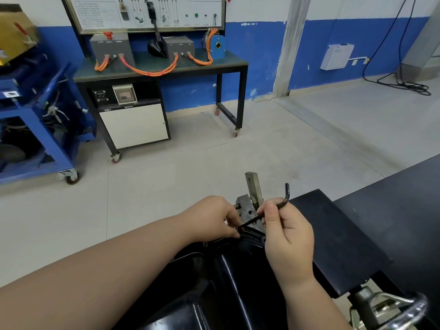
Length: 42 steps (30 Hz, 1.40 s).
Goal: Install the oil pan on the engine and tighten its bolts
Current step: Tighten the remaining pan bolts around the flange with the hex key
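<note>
The glossy black oil pan (214, 277) lies on the engine at the bottom centre, its flange running along the far edge. A grey metal engine end (247, 209) with a slotted bracket rises just beyond it. My right hand (285, 236) grips a black L-shaped hex key (281, 204), whose long arm slants down left to a small bolt (236, 227) at the flange. My left hand (212, 216) pinches that bolt at the key's tip. The rest of the engine is hidden under the pan.
A black engine-stand plate (338, 239) sits right of my hands, with a dark bench top (404, 198) behind it and a metal stand handle (392, 306) at the bottom right. A wheeled training bench (162, 67) and a blue cart (35, 129) stand across the tiled floor.
</note>
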Motion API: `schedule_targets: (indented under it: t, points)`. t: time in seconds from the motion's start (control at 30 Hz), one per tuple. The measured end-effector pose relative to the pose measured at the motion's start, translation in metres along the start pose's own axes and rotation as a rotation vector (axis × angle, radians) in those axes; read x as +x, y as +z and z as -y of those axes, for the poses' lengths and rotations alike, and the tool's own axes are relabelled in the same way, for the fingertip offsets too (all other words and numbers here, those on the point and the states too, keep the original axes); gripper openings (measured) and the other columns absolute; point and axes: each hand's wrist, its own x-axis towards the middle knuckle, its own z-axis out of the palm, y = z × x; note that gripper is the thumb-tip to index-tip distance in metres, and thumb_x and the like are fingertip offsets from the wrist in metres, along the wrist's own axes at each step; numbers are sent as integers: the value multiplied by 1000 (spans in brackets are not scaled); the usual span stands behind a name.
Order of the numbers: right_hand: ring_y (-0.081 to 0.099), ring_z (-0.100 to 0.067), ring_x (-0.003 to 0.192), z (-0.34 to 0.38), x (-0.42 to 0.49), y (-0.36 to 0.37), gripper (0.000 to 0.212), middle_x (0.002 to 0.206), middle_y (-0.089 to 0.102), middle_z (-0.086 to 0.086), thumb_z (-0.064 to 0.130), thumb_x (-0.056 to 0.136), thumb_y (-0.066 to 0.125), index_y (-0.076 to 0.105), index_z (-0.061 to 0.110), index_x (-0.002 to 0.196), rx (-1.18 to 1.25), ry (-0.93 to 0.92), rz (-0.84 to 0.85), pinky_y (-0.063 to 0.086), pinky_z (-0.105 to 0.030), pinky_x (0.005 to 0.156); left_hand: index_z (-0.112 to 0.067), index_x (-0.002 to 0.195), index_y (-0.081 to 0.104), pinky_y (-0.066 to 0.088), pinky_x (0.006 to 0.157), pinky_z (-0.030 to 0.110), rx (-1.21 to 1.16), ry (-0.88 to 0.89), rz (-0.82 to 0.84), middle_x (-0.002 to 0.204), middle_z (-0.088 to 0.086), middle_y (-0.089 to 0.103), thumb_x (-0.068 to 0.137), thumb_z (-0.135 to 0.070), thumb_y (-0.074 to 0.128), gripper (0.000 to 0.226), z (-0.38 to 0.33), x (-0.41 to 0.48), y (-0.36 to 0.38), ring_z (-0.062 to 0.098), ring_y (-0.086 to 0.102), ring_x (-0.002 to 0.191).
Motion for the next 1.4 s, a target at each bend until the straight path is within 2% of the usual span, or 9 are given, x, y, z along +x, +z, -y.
schedule_targets:
  t: [0.3, 0.43, 0.53, 0.67, 0.77, 0.87, 1.1, 1.23, 1.4]
  points:
    - [56, -4, 79, 4, 1, 2, 19, 84, 58, 11, 21, 90, 45, 62, 19, 83, -80, -157, 169, 42, -10, 70, -20, 97, 74, 33, 52, 3, -28, 2, -8, 60, -18, 49, 76, -28, 74, 22, -1, 0, 0, -16, 46, 52]
    - [60, -7, 73, 5, -1, 2, 31, 90, 65, 14, 10, 88, 46, 57, 38, 92, -88, -102, 294, 49, -20, 68, -19, 75, 68, 31, 47, 10, -18, -16, -15, 52, -11, 45, 75, -28, 75, 11, -1, 0, 0, -1, 43, 46]
    - [63, -5, 71, 6, -1, 1, 29, 86, 68, 17, 11, 86, 50, 61, 38, 88, -100, -102, 285, 51, -17, 66, -23, 65, 58, 30, 45, 13, -33, -18, -16, 47, -8, 41, 74, -27, 75, 20, -1, 0, 0, 1, 41, 43]
    - [62, -3, 69, 10, 0, 2, 13, 78, 67, 20, 21, 80, 61, 64, 31, 89, -126, -100, 210, 47, -14, 62, -16, 85, 72, 34, 56, 14, -119, -19, -16, 65, -12, 57, 75, -25, 75, 13, 0, -1, 1, 2, 50, 63]
    - [61, -11, 65, 11, 1, 4, 7, 67, 66, 12, 21, 77, 67, 67, 28, 79, -79, 12, 162, 49, -24, 61, -17, 84, 72, 38, 61, 16, -194, -28, -15, 66, -14, 58, 74, -24, 77, 13, 0, -1, 1, 5, 52, 68]
    - [63, -11, 62, 9, 0, 5, 25, 62, 65, 13, 8, 77, 74, 68, 30, 67, -4, 98, 145, 50, -24, 62, -21, 76, 68, 33, 55, 12, -165, -15, 3, 53, -17, 51, 74, -26, 76, 10, -2, 0, 1, 1, 47, 58]
    - [61, -1, 62, 12, -2, 2, 29, 69, 67, 16, -2, 84, 63, 66, 26, 76, 53, 77, 223, 45, -7, 60, -16, 85, 74, 31, 50, 7, -178, -12, -20, 55, -4, 52, 75, -21, 76, 12, -1, -2, -2, -6, 46, 51]
    - [63, -8, 69, 11, -2, 2, 43, 85, 69, 15, -3, 88, 53, 64, 37, 96, 8, 33, 265, 51, -15, 69, -17, 83, 74, 36, 60, 17, -218, -3, -14, 69, -3, 62, 75, -16, 75, 8, -1, -3, -3, 3, 48, 61]
    - [65, -11, 69, 9, -2, 3, 44, 81, 70, 7, -5, 87, 56, 68, 37, 85, 9, 92, 251, 54, -23, 69, -17, 95, 74, 40, 68, 22, -210, -31, 0, 86, 3, 70, 79, -17, 72, 17, 1, -3, -3, 7, 53, 75]
